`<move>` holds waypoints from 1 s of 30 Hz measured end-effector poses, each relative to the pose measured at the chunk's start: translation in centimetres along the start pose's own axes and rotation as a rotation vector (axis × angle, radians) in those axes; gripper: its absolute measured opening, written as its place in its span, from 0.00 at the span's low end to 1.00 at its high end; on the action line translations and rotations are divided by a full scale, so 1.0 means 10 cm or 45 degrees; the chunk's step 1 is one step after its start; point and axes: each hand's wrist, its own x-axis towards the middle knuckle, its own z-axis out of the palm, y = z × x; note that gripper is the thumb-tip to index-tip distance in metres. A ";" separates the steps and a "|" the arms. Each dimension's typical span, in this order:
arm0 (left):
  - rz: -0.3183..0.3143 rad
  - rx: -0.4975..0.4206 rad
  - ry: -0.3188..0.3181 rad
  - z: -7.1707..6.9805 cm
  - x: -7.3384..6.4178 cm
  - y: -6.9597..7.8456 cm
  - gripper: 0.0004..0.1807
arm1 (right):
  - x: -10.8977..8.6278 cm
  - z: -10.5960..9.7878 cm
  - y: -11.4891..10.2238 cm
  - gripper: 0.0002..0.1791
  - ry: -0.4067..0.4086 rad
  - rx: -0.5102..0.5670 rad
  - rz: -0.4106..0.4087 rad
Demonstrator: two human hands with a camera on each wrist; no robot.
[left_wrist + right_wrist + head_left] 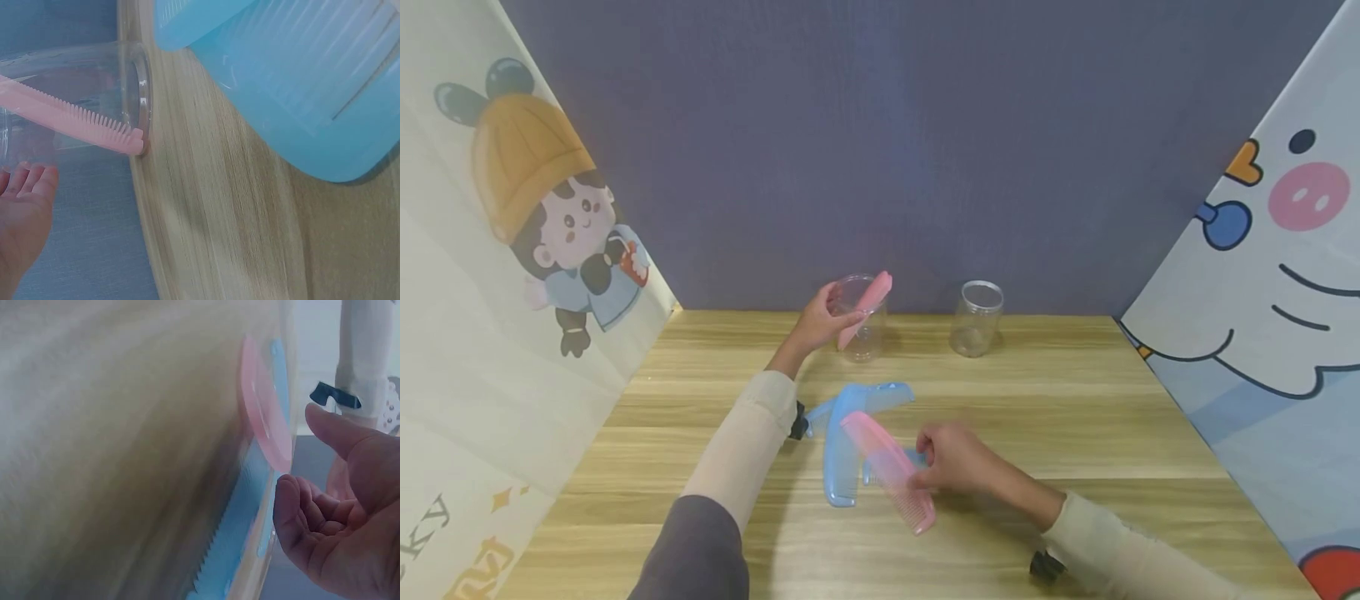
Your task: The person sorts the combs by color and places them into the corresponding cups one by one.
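Note:
My left hand (822,322) holds a clear plastic jar (863,342) near its rim, thumb in front and fingers at its far side. Inside leans a pink comb (875,293), its upper end above the rim; whether a second lies against it I cannot tell. In the left wrist view the comb's teeth (100,122) show through the wall. My right hand (958,457), fingers bent and thumb apart from them, is beside another pink comb (891,467). That comb lies across blue combs (842,450). In the right wrist view nothing sits between thumb and fingers (290,506).
A second clear jar (977,321) stands upright at the back, right of the held one. Behind the wooden table (1045,400) rises a dark wall (880,150). Printed panels flank both sides.

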 end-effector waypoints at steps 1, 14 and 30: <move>0.000 0.001 -0.001 0.00 0.00 -0.01 0.54 | -0.01 0.02 -0.01 0.21 -0.006 -0.012 0.011; 0.008 -0.024 -0.005 0.00 0.01 -0.01 0.54 | -0.16 0.21 -0.13 0.32 -0.004 -0.247 0.089; 0.001 -0.046 -0.005 -0.01 -0.03 0.01 0.53 | -0.20 0.28 -0.17 0.25 0.055 -0.406 0.050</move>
